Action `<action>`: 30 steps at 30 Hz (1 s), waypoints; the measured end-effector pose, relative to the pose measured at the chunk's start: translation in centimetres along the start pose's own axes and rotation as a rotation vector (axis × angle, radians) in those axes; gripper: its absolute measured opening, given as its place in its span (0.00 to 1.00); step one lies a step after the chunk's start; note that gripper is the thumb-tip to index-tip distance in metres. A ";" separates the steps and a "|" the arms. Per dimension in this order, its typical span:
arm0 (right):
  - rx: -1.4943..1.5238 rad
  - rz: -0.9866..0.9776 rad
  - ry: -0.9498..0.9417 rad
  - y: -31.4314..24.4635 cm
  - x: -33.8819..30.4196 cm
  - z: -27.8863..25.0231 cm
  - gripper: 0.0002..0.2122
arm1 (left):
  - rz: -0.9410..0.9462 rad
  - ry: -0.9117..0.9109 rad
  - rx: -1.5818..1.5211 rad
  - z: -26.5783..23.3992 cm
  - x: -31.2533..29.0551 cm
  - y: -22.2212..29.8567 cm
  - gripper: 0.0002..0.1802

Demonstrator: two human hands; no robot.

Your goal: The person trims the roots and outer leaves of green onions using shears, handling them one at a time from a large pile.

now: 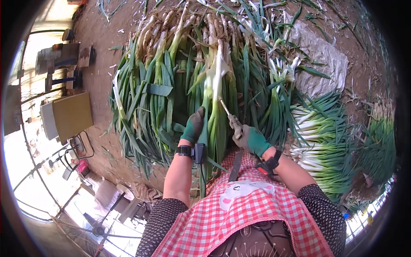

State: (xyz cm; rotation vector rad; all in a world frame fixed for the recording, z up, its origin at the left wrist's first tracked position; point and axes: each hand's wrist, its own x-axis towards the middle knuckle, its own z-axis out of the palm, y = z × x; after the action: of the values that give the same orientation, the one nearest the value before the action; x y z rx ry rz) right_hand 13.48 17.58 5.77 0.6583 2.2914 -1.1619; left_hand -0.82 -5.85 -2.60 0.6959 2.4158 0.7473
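The left hand (194, 125) is closed on the leaves of a pale-stemmed green onion (218, 79), which lies along the middle of the big heap (147, 81). The right hand (252, 139), at the heap's near side, grips a thin-tipped tool (224, 106); its exact kind is hard to make out. Good handling would mean a steady hold that doesn't crush the leaves, with the tip angled clear of the left fingers. Right of the heap lie pale-stemmed rows (321, 145) and, farther off, a whitish sheet (323, 60).
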 end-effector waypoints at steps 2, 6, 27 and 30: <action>0.089 0.136 -0.076 0.1 3.2 0.2 0.18 | -0.011 -0.023 -0.014 0.4 0.1 -0.1 0.10; 0.218 0.285 -0.165 -2.4 9.0 -1.2 0.18 | 0.008 -0.023 -0.018 0.6 -0.4 -0.4 0.12; 0.533 0.300 -0.152 0.8 18.3 -5.7 0.23 | 0.060 -0.006 -0.088 1.9 -2.2 4.1 0.17; 0.426 0.225 -0.211 0.5 14.8 -3.8 0.24 | -0.015 -0.104 -0.124 1.2 -1.8 5.3 0.16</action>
State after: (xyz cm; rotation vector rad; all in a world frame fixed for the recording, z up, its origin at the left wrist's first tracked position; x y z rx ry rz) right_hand 1.66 23.92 -1.60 0.8747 1.7568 -1.5395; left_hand 2.93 -2.70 0.37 0.6498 2.2576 0.8263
